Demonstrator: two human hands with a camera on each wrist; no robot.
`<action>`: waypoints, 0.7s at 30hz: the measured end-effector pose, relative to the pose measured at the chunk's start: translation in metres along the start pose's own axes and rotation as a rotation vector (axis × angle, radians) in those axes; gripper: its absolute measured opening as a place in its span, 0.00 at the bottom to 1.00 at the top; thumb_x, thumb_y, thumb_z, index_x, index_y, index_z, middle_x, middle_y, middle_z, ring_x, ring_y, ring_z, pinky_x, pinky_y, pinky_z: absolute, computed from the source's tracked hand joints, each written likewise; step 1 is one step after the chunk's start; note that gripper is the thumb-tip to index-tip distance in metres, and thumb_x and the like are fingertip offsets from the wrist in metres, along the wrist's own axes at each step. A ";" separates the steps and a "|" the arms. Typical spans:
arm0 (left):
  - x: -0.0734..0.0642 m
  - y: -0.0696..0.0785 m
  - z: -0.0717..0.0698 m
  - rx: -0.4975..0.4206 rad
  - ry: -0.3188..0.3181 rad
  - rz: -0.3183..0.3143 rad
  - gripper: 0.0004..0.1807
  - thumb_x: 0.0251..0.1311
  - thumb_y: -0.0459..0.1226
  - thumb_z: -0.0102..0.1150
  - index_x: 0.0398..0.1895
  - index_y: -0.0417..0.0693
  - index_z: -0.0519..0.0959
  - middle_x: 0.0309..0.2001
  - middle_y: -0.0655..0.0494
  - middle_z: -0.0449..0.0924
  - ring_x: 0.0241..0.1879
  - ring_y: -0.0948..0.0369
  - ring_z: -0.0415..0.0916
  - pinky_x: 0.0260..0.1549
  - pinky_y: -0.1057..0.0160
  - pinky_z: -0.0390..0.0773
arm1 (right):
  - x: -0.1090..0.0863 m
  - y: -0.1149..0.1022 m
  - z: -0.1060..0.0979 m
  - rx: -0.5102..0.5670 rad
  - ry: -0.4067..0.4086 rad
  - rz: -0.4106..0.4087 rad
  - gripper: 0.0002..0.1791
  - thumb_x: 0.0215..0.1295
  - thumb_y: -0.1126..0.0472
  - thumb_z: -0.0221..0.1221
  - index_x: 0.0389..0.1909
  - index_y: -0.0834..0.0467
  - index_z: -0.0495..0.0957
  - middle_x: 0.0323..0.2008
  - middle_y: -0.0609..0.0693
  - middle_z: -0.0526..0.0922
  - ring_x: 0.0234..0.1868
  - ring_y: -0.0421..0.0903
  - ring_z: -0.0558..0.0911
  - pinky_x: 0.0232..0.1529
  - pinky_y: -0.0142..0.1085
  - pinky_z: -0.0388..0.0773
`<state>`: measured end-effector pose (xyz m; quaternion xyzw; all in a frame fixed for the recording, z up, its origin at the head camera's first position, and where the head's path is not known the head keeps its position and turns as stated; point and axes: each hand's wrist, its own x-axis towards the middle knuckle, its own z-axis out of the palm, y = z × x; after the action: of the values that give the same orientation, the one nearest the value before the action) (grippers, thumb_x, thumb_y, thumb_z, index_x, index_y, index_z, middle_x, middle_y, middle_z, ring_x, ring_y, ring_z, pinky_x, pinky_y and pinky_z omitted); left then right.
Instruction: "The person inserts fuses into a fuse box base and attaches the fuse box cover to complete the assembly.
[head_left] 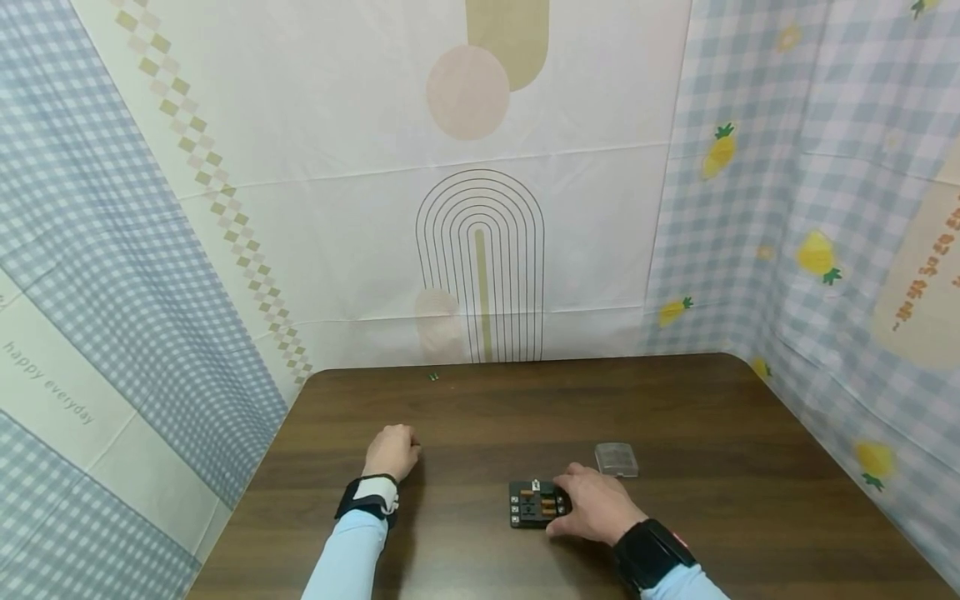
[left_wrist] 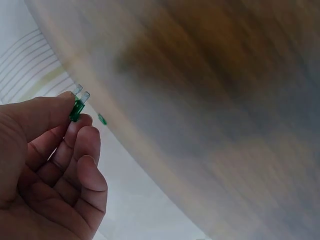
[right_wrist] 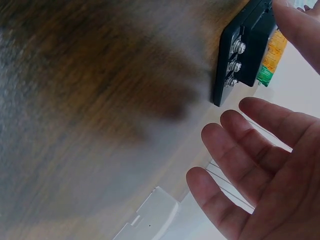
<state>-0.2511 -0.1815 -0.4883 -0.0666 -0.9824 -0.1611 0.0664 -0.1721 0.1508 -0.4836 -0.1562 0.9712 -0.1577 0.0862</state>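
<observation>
Left grip (head_left: 393, 452): thumb and forefinger pinched one green fuse (left_wrist: 77, 109), prongs bared, not yet seated. Right grip (head_left: 597, 503): fingers spread at the side of the black fuse box (head_left: 528, 506), which lay on the bench (head_left: 480, 417); contact I could not confirm. Seated: orange fuses (right_wrist: 274, 51), one green; I judged the box partly filled. Loose: green bits (head_left: 433, 377) near the far edge, too small to count. Clear cover (head_left: 617, 459): off. Hidden from me: the box's edge behind the right fingers.
</observation>
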 end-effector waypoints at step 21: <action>-0.002 0.028 -0.002 0.010 0.014 0.132 0.03 0.53 0.30 0.70 0.27 0.45 0.85 0.26 0.55 0.82 0.27 0.59 0.77 0.29 0.58 0.79 | 0.001 0.000 0.001 0.003 0.002 0.007 0.39 0.43 0.41 0.76 0.54 0.61 0.80 0.45 0.52 0.79 0.44 0.52 0.78 0.49 0.59 0.74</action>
<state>-0.2444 -0.1562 -0.4778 -0.1296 -0.9762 -0.1520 0.0843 -0.1724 0.1497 -0.4849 -0.1526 0.9716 -0.1591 0.0859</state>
